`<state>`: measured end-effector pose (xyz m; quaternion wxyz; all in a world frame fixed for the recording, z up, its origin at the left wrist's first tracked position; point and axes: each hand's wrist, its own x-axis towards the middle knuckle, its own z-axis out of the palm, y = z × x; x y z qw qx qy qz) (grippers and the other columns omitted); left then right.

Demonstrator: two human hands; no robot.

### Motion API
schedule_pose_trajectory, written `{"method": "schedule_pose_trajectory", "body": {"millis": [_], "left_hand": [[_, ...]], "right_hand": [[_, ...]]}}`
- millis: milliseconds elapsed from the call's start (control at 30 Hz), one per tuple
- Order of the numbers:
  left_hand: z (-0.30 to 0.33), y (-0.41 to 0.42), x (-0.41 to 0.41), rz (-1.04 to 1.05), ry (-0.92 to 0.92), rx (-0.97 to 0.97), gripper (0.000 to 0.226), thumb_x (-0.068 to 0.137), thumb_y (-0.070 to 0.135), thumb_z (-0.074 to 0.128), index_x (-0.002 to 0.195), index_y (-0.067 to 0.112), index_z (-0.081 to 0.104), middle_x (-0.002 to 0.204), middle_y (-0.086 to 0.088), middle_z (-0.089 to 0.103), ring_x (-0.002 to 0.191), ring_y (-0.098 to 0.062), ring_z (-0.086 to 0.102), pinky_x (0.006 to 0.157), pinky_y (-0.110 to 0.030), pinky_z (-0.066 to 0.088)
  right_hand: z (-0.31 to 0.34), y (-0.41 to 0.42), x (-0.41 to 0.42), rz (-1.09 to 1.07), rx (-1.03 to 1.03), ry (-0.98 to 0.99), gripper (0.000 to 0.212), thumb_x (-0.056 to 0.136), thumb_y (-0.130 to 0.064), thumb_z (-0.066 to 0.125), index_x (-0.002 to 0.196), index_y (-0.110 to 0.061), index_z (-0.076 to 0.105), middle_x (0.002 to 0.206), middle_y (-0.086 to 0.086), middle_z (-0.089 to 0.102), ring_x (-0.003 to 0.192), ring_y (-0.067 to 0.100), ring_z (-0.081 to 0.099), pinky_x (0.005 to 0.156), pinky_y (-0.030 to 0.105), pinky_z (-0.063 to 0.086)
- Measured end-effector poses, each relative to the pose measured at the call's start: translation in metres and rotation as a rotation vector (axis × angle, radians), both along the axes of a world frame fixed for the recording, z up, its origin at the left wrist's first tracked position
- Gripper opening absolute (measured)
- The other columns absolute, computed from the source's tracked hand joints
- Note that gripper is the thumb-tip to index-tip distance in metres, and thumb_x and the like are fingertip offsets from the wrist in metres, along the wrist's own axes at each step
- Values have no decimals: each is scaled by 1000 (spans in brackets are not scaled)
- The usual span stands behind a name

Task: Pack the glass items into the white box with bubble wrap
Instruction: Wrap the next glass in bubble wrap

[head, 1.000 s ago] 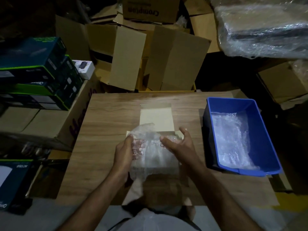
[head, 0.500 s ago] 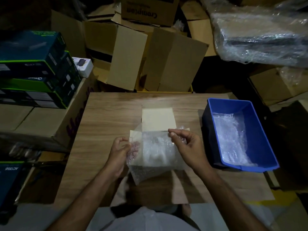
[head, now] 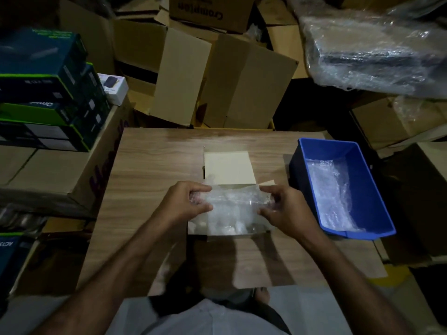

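A small white box (head: pixel 228 168) stands open in the middle of the wooden table (head: pixel 154 170), its lid flap folded back away from me. A sheet of bubble wrap (head: pixel 232 209) lies stretched over the box's opening. My left hand (head: pixel 186 204) pinches the wrap's left end and my right hand (head: pixel 283 209) pinches its right end. Pale shapes show faintly through the wrap inside the box; I cannot tell what they are.
A blue plastic bin (head: pixel 370 189) holding more bubble wrap (head: pixel 333 194) sits at the table's right edge. Stacked dark product boxes (head: pixel 46 93) stand at the left on a large carton. Open cardboard cartons (head: pixel 217 78) crowd the back, and a plastic-wrapped bundle (head: pixel 372 52) lies at the upper right.
The bubble wrap was bunched and held up above the box; both hands have moved apart to its ends and pulled it flat across the box's opening.
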<state>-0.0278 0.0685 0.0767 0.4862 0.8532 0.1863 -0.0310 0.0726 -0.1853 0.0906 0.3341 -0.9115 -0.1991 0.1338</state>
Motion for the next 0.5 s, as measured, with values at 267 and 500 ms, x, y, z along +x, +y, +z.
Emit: {"method": "schedule_pose_trajectory", "body": {"millis": [267, 500], "left_hand": [[25, 12, -6, -129, -87, -88, 16, 90, 29, 73, 91, 13, 77, 102, -1, 74, 96, -14, 70, 80, -40, 59], [68, -12, 4, -435, 265, -395, 55, 85, 7, 77, 134, 18, 55, 120, -3, 74, 110, -23, 71, 90, -39, 60]], "right_hand": [[20, -26, 22, 99, 290, 288, 16, 89, -29, 78, 96, -15, 74, 94, -1, 73, 93, 13, 70, 83, 43, 60], [45, -14, 32, 144, 556, 487, 22, 94, -24, 71, 97, -3, 73, 89, 14, 77, 75, 20, 72, 67, 31, 59]]}}
